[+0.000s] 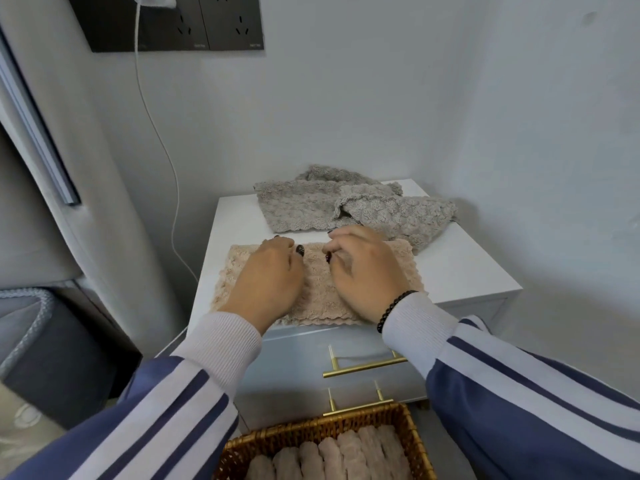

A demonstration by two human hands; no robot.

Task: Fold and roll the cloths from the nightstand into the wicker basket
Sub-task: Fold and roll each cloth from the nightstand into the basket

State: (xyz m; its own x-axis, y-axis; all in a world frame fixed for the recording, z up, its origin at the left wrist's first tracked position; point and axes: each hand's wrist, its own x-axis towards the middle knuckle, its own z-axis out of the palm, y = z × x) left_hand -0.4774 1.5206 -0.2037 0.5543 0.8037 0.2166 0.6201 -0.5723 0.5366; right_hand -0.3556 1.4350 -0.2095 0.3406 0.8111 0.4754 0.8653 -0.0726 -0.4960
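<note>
A beige cloth (317, 289) lies folded into a strip along the front of the white nightstand (467, 268). My left hand (268, 275) rests on its left half, fingers bent down onto the fabric. On the right half sits my right hand (363, 268), whose fingers curl and pinch the cloth near its far edge. Behind them a grey cloth (353, 206) lies crumpled at the back of the nightstand. The wicker basket (414, 427) stands on the floor below, holding several rolled beige cloths (332, 455).
The nightstand has two drawers with gold handles (363, 367). White walls close in behind and to the right. A white cable (156, 129) hangs from a dark socket panel (173, 22). A grey padded headboard (62, 168) and bedding fill the left side.
</note>
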